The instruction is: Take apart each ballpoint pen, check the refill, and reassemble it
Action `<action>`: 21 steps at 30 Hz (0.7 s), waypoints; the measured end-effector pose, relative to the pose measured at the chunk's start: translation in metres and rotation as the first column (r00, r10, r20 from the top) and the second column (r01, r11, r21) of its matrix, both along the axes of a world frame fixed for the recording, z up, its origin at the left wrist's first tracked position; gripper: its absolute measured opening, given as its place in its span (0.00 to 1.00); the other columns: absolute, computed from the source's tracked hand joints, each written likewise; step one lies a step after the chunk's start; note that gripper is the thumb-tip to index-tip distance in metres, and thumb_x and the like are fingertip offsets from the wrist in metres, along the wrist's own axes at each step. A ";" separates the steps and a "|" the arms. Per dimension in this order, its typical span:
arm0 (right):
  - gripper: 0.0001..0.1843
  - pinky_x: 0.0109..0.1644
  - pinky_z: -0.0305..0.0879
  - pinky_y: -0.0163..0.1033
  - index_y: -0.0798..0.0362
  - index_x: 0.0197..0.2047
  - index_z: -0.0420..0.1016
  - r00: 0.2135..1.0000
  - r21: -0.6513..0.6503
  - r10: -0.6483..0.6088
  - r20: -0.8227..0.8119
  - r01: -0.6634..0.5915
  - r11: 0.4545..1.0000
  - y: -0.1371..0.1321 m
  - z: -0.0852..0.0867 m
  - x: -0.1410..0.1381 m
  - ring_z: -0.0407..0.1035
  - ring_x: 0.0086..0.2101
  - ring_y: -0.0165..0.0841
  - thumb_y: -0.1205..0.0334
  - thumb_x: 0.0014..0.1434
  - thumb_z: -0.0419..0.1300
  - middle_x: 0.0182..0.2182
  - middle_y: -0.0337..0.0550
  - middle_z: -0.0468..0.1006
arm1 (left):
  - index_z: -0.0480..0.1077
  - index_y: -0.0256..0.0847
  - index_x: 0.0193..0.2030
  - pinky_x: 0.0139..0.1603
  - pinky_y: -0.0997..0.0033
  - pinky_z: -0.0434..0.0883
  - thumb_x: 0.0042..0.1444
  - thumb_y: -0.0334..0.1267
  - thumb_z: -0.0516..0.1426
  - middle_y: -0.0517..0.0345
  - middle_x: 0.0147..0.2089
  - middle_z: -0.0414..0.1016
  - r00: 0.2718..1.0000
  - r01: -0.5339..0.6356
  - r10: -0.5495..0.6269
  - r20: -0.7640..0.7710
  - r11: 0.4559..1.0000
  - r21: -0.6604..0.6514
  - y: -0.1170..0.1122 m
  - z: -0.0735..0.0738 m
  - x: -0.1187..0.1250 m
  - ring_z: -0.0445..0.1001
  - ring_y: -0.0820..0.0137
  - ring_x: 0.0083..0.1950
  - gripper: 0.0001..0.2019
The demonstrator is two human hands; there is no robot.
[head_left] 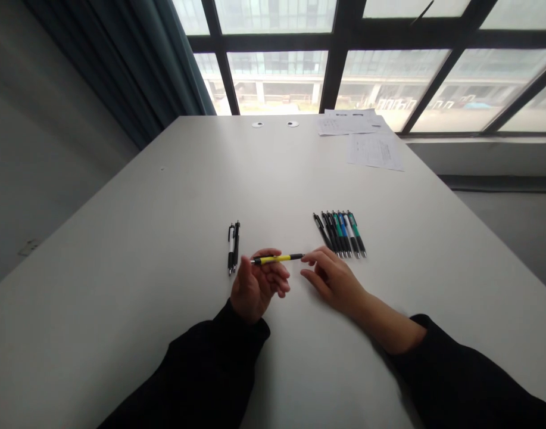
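A yellow ballpoint pen (280, 258) with black ends lies almost level across the fingers of my left hand (257, 285), its clip end by the thumb. The palm faces up and the fingers are loosely curled. My right hand (333, 275) is at the pen's other end, index fingertip touching or very close to it, thumb apart below. Just left of my left hand, a white-and-black pen (231, 243) and a black pen (236, 245) lie side by side. Beyond my right hand is a row of several pens (342, 233) in black, green, blue and white.
All the pens lie on a large white table (174, 202). Printed papers (373, 150) spread over its far right corner. Two round white pieces with dark spots (293, 124) sit at the far edge. Behind stand a window (277, 74) and a dark curtain (134, 59).
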State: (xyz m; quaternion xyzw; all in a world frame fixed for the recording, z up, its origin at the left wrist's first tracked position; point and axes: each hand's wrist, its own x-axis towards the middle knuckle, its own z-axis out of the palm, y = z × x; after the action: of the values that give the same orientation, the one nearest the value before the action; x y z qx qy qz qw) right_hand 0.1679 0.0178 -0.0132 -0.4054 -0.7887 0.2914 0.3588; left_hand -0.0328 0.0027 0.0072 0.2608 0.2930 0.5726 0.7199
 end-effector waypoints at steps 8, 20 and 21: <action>0.07 0.30 0.58 0.32 0.53 0.40 0.68 0.987 0.049 -0.092 0.131 0.086 0.995 0.000 -0.005 0.001 0.63 0.24 0.27 0.59 0.68 0.58 0.25 0.36 0.71 | 0.74 0.32 0.38 0.10 0.80 0.59 0.60 0.69 0.50 0.56 0.19 0.73 0.990 -0.136 0.125 -0.066 0.968 -0.213 0.006 0.008 -0.001 0.67 0.73 0.13 0.35; 0.16 0.33 0.53 0.37 0.54 0.33 0.71 0.884 0.188 -0.040 0.466 -0.054 0.981 0.002 0.000 0.003 0.68 0.26 0.31 0.60 0.71 0.50 0.27 0.44 0.77 | 0.68 0.25 0.55 0.14 0.79 0.60 0.67 0.63 0.42 0.51 0.24 0.76 0.967 -0.179 0.108 -0.231 0.933 -0.312 0.010 -0.002 0.002 0.67 0.75 0.15 0.37; 0.16 0.32 0.52 0.37 0.54 0.33 0.71 0.867 0.186 -0.077 0.491 -0.018 0.982 0.002 0.000 0.004 0.67 0.26 0.31 0.60 0.71 0.50 0.27 0.44 0.77 | 0.67 0.25 0.57 0.14 0.79 0.61 0.67 0.63 0.43 0.51 0.25 0.77 0.965 -0.172 0.097 -0.243 0.936 -0.308 0.009 -0.003 0.003 0.67 0.75 0.15 0.36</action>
State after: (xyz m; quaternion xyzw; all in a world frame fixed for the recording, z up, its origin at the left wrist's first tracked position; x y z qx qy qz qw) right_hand 0.1716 0.0199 -0.0135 -0.4437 -0.8715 0.0974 0.1846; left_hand -0.0297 0.0120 0.0044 0.1800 0.4801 0.5314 0.6743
